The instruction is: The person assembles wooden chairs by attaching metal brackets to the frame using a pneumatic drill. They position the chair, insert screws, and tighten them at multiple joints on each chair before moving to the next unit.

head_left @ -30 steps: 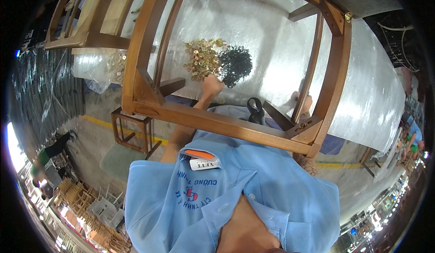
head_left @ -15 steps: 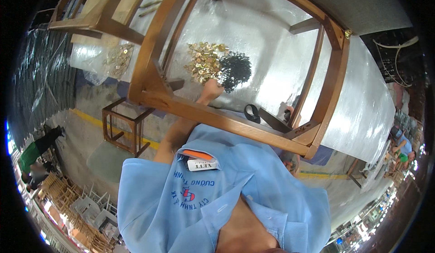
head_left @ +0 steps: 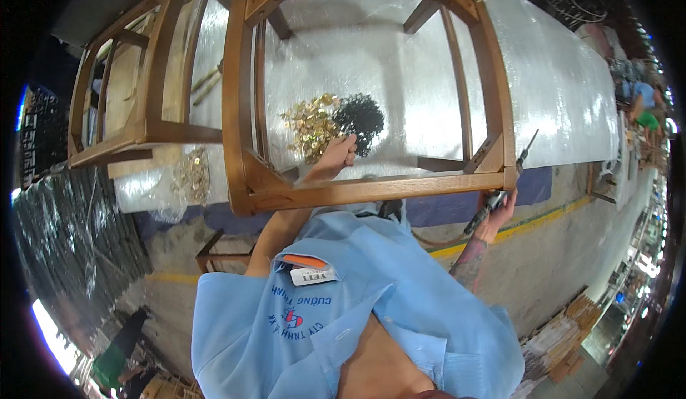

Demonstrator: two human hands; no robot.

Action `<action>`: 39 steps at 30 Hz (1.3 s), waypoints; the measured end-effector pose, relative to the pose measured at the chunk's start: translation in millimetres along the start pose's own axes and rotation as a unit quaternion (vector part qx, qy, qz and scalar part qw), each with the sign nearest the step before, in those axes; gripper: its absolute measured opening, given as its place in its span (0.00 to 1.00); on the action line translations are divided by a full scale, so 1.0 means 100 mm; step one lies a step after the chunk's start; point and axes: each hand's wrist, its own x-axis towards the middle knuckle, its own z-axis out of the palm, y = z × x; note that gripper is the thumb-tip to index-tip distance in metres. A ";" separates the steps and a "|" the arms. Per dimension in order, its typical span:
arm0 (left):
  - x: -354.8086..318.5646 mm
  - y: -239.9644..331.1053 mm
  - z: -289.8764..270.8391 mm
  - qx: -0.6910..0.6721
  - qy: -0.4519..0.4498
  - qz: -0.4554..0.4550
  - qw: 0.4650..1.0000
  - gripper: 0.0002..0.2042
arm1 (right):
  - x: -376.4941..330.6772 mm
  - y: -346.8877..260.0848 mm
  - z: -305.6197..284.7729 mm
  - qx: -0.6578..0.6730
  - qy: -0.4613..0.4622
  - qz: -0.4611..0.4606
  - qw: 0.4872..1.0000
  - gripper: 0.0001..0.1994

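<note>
Since the earlier frame, your right hand point(head_left: 498, 217), clamped on the power driver point(head_left: 491, 202), shifts outside the wooden frame point(head_left: 379, 192). Left hand point(head_left: 336, 160) curled beside black screws point(head_left: 363, 120) on the surface point(head_left: 572, 92); contents hidden. Risk: a careless swing could gouge the wood.

Rm thru wood frame point(head_left: 493, 77) R of blk pile point(head_left: 359, 122), near rail point(head_left: 379, 192) blocks.

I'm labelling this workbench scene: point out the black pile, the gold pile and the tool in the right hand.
Black pile point(head_left: 361, 119): head view, on the middle of the heap.
Gold pile point(head_left: 310, 123): head view, on the middle of the heap.
Tool point(head_left: 493, 200): head view, on its body.
</note>
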 end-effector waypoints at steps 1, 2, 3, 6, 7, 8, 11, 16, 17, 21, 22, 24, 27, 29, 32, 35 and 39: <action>0.01 0.01 0.05 0.005 -0.005 -0.007 1.000 0.14 | -0.23 -0.12 0.04 0.054 -0.070 0.012 0.996 0.25; 0.02 0.02 0.06 0.008 -0.005 -0.011 1.000 0.14 | -0.42 -0.18 0.12 0.088 -0.082 -0.035 0.992 0.25; 0.07 -0.03 0.04 0.025 -0.025 -0.015 0.999 0.15 | -0.62 -0.21 0.25 0.121 -0.096 -0.077 0.985 0.26; -0.13 -0.02 0.17 0.173 -0.054 -0.071 0.981 0.13 | -1.11 -0.36 0.74 0.183 -0.123 -0.155 0.963 0.26; -0.28 -0.07 0.23 0.277 -0.096 -0.049 0.955 0.12 | -1.27 -0.41 0.79 0.228 -0.142 -0.154 0.951 0.26; -0.45 -0.14 0.26 0.388 -0.147 -0.002 0.910 0.11 | -1.37 -0.44 0.89 0.272 -0.161 -0.150 0.937 0.26; -1.13 0.01 0.29 0.519 -0.299 0.070 0.798 0.11 | -1.61 -0.49 1.25 0.213 -0.300 -0.133 0.920 0.24; -2.06 0.74 -0.07 0.559 -0.371 0.094 0.736 0.14 | -1.89 -0.23 2.21 0.211 -0.411 0.017 0.886 0.19; -2.16 0.81 -0.20 0.559 -0.359 0.092 0.742 0.14 | -1.89 -0.09 2.41 0.206 -0.445 0.048 0.870 0.17; -2.65 1.25 -0.86 0.410 -0.386 0.076 0.823 0.14 | -1.93 0.47 2.90 0.206 -0.512 0.164 0.818 0.14; -2.81 1.41 -0.98 0.351 -0.378 0.061 0.854 0.14 | -2.01 0.60 3.02 0.198 -0.511 0.186 0.816 0.14; -2.95 1.60 -1.19 0.193 -0.364 0.106 0.905 0.12 | -2.22 0.79 3.25 0.167 -0.499 0.217 0.822 0.14; -2.92 1.87 -1.31 -0.111 -0.303 0.217 0.921 0.09 | -2.52 1.03 3.47 0.090 -0.477 0.236 0.842 0.15; -2.78 2.20 -1.06 -0.205 -0.216 0.243 0.923 0.10 | -2.62 1.12 3.53 0.019 -0.479 0.244 0.843 0.16; -2.52 2.57 -0.76 -0.187 -0.216 0.273 0.919 0.11 | -2.68 1.14 3.57 -0.078 -0.490 0.254 0.830 0.17; -2.39 2.68 -0.54 -0.173 -0.227 0.262 0.922 0.10 | -2.68 1.15 3.59 -0.111 -0.515 0.240 0.815 0.18; -2.25 2.68 -0.48 -0.165 -0.270 0.234 0.919 0.11 | -2.68 1.12 3.61 -0.140 -0.506 0.223 0.821 0.19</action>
